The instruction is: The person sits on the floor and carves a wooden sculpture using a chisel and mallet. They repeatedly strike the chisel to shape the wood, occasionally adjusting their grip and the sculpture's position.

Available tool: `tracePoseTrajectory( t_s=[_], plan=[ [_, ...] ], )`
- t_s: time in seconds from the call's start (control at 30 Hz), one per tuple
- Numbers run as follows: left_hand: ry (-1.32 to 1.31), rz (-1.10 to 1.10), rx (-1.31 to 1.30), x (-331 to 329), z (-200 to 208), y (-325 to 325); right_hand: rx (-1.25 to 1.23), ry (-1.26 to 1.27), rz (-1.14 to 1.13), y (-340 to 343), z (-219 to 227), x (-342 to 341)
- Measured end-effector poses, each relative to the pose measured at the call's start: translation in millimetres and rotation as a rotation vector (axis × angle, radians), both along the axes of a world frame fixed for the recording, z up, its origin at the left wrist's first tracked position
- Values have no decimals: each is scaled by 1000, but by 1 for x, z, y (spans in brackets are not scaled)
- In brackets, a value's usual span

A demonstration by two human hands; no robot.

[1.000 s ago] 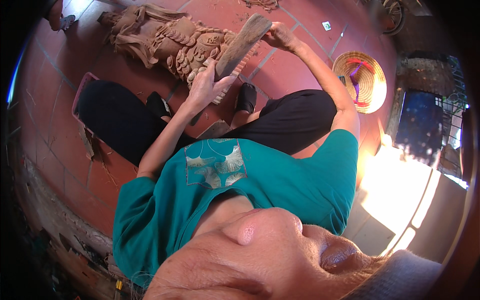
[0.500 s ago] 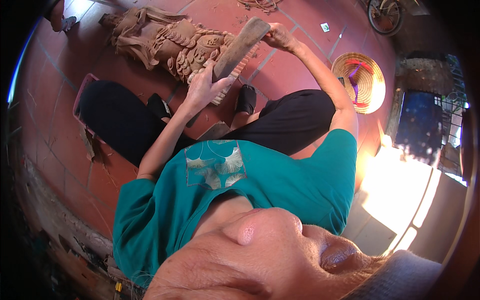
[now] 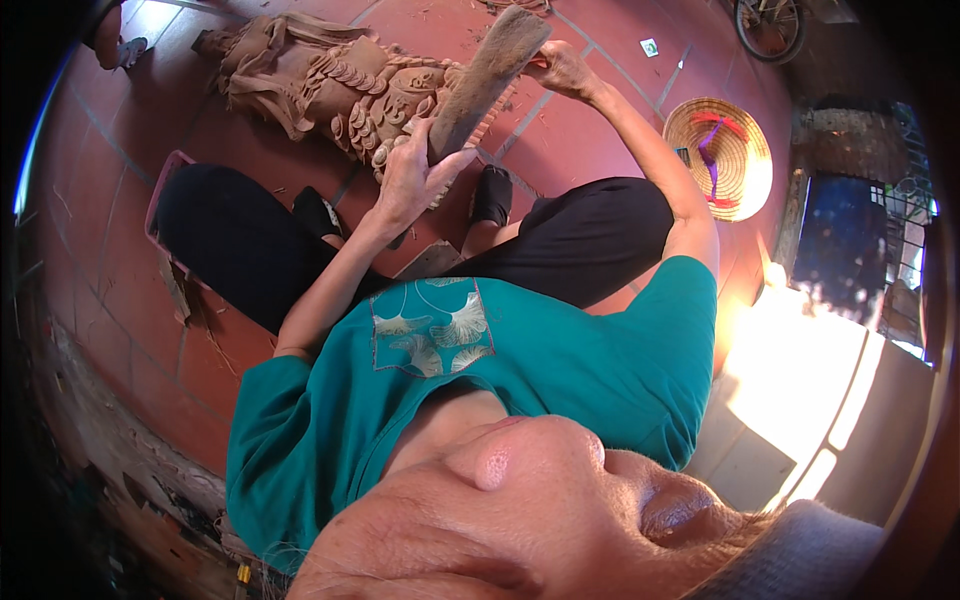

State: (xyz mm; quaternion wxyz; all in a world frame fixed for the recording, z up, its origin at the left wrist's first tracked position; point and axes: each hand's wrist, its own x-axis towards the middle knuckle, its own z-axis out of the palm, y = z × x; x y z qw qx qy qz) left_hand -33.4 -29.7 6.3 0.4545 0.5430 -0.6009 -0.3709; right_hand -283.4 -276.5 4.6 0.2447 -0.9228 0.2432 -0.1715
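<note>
A long, flat, worn wooden board point(image 3: 488, 82) slants up and away in front of my lap. Its near part is in my left hand point(image 3: 408, 182), the thumb on one side and the fingers on the other. Beside the board's far end my right hand point(image 3: 565, 72) is closed, its fingertips partly hidden; what they pinch cannot be made out. Behind the board lies a carved wooden statue point(image 3: 330, 85) of a robed figure, on its back or side, with layered, scale-like detail. The board and my left hand cover part of its right end.
My crossed legs point(image 3: 600, 235) in dark trousers frame the work. A woven conical hat point(image 3: 745, 160) with a purple strap rests on the red tiled floor point(image 3: 600, 140) at the right. A bicycle wheel point(image 3: 768, 30) stands at the far right, and another person's foot point(image 3: 132, 52) shows at far left.
The board's far end has risen slightly and shifted away, with my left hand still on it. My right hand has moved a little away from me.
</note>
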Motion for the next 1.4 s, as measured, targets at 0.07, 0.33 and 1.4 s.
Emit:
tracePoseTrajectory(
  t_s=[0.07, 0.33, 1.4],
  plan=[
    [10, -6, -12, -1, 0, -1, -40, -2, 5, 3, 2, 2],
    [36, 24, 21, 3, -8, -4, 12, -32, 21, 5, 3, 1],
    [347, 84, 327, 29, 14, -5, -301, 262, -283, -14, -3, -8]
  ],
)
